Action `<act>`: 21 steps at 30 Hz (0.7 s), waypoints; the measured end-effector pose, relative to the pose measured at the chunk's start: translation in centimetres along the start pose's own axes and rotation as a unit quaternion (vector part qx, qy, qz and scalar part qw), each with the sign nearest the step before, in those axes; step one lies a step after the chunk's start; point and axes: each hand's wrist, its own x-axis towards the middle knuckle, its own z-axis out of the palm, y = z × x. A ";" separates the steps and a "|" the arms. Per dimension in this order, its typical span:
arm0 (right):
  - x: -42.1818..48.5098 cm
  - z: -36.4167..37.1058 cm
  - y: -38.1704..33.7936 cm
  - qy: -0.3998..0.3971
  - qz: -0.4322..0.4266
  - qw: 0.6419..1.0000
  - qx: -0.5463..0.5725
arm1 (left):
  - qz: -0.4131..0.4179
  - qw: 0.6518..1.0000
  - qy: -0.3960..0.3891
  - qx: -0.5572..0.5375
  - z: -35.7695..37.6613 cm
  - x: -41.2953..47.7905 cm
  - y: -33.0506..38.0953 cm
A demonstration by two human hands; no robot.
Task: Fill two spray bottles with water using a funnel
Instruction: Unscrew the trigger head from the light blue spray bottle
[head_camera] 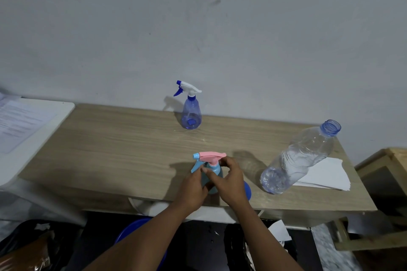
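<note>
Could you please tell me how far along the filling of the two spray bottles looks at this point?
Early, it seems. Done: the water bottle stands uncapped, still holding water. In hand: both hands grip the pink-topped spray bottle, left hand on the body, right hand at the collar, head still on. Left: the blue spray bottle stands by the wall, capped and apparently empty. A blue shape behind the right hand may be the funnel; I cannot tell.
</note>
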 end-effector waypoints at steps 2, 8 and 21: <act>0.3 0.1 -0.2 0.008 0.012 1.000 0.019 | -0.003 1.000 -0.002 0.005 0.0 0.0 -0.1; 0.3 0.0 0.1 -0.008 -0.035 0.999 -0.015 | 0.012 1.000 0.007 -0.010 -0.2 -0.2 0.4; 7.8 -3.3 -8.5 0.127 -0.085 0.979 0.133 | 0.007 0.999 0.032 -0.036 0.2 0.2 0.2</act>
